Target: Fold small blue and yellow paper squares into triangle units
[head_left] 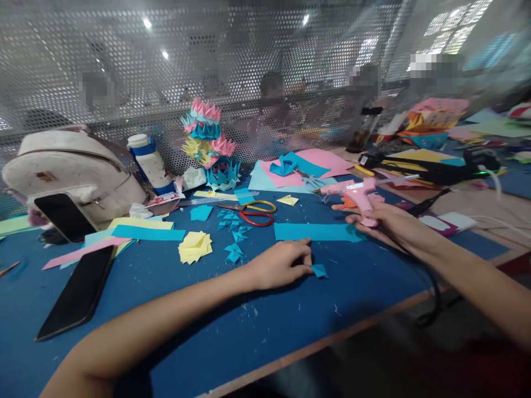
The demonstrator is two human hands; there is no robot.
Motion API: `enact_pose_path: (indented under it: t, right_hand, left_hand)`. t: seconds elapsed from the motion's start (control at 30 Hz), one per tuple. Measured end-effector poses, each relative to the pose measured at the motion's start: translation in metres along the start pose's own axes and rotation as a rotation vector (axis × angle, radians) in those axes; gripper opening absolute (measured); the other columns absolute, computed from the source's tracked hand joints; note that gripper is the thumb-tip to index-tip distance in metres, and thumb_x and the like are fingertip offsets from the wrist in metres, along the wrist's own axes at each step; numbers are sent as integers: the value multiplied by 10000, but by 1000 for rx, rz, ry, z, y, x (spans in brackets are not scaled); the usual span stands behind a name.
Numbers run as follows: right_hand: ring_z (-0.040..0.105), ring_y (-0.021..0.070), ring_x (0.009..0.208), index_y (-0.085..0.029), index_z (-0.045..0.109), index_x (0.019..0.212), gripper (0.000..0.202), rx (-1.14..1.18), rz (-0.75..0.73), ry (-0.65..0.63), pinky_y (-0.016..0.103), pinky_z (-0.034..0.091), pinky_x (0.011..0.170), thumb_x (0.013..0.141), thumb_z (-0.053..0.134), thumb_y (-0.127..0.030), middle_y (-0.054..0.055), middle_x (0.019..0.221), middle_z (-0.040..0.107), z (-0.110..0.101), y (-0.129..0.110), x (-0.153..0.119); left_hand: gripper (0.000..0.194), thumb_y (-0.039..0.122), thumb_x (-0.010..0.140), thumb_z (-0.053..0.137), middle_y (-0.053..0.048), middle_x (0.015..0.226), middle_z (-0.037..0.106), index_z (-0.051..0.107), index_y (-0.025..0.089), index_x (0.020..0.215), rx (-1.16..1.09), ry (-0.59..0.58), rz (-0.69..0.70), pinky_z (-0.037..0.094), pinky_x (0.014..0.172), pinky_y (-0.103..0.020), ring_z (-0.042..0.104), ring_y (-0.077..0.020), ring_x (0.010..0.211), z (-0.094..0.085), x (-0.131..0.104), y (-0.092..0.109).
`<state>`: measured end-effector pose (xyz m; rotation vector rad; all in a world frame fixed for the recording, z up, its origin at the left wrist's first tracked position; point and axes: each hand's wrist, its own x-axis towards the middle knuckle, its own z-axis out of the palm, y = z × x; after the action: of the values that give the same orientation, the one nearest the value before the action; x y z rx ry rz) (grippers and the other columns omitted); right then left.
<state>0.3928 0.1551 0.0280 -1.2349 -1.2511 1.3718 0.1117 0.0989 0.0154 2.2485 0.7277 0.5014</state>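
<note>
My left hand rests on the blue table, its fingertips closed on a small folded blue paper piece. To the right, my right hand is wrapped round the handle of a pink glue gun, whose nozzle points left. Between and behind the hands lies a long blue paper strip. Several small folded blue pieces are scattered left of my left hand, beside a yellow folded paper stack. Scissors with yellow and red handles lie behind them.
At the left are a phone, another phone leaning on a white backpack, and a bottle. A folded paper tower stands near the metal mesh. A black cable hangs below my right hand. Coloured sheets lie behind.
</note>
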Motion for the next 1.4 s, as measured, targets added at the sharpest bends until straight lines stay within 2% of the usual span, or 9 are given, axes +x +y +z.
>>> enact_pose_path:
  t: [0.17,0.27,0.4,0.6,0.87,1.03,1.1,1.23,1.4]
  right_hand:
    - [636,196,740,-196,579,1231,502,-351,-131,-7,239,491,499,750,607,-339,141,1065,710,-8,6,5]
    - [661,284,927,-186,483,1336,567,-743,-273,52,413,560,811,807,535,-382,160,1156,677,-11,6,8]
    - [473,353,1329,-203,409,1430,618,-986,-405,27,502,312,1164,837,521,-338,154,1473,478,-15,9,11]
    - [445,333,1364,-215,328,1506,576,-1250,-474,-50,470,332,1147,959,381,-391,153,1507,446,-20,18,13]
    - [487,393,1300,-123,447,1440,616,-1402,-462,-69,557,364,1098,927,326,-443,192,1443,510,-22,17,12]
    - [513,414,1256,-220,605,1246,516,-1306,-634,90,600,367,1070,886,446,-555,158,1301,620,33,-22,-23]
    - [604,339,1134,-274,632,1175,413,-1150,-617,-37,512,450,984,931,450,-554,104,1253,658,70,-35,-41]
    - [701,226,859,-270,642,1144,360,-905,-458,-544,342,518,744,940,522,-541,33,981,752,140,-37,-57]
    - [674,147,611,-199,664,905,289,-619,-309,-748,268,523,618,917,599,-480,16,748,737,187,-23,-41]
  left_hand:
    - [56,148,927,664,-90,1242,681,681,158,874,-97,144,-26,468,1039,-378,599,-226,1231,-4,-12,8]
    - [127,88,904,634,-49,1208,713,695,186,850,-139,211,-46,472,1005,-297,656,-187,1142,-7,-28,13]
    - [173,134,931,574,-30,991,754,736,196,935,-148,261,-99,514,824,-268,691,-175,917,-12,-56,20]
    - [254,211,964,507,-37,887,739,752,205,896,-126,315,-207,502,777,-277,673,-175,832,-23,-101,21]
    - [259,327,912,557,-46,780,723,719,207,750,-40,526,-348,473,682,-303,642,-192,738,-48,-140,-16]
    - [266,341,897,567,-44,713,693,703,196,720,-38,583,-362,438,592,-274,601,-166,658,-48,-142,-20]
    - [261,334,895,570,-41,708,684,697,193,716,-41,587,-353,429,584,-272,589,-161,652,-43,-138,-16]
    - [244,322,895,571,-28,711,671,701,191,735,-45,590,-317,422,591,-266,573,-152,652,-29,-129,-5]
    - [242,315,901,563,-5,683,640,692,185,744,-18,638,-292,397,572,-242,531,-134,620,-24,-133,0]
